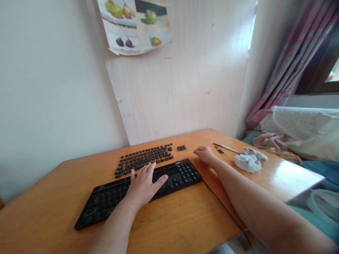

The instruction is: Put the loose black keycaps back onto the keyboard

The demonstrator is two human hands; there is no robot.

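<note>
On the wooden table (182, 222), black keyboard (112, 194) lying aslant in front of the person, bare sockets over much of its left and middle, number-pad keys (188, 172) seated at its right end. Left hand (144, 183) palm down over the middle, fingers apart, thumb spread wide; contact with the keyboard unclear. Right hand (205, 154) just beyond the far right corner, fingers curled together; cannot tell whether they pinch anything. Loose keycaps (148, 155) sit in rows behind the keyboard, a small cluster (181, 147) apart, nearer the right hand. Farther right, white stick (226, 147) and crumpled cloth (251, 159)
</note>
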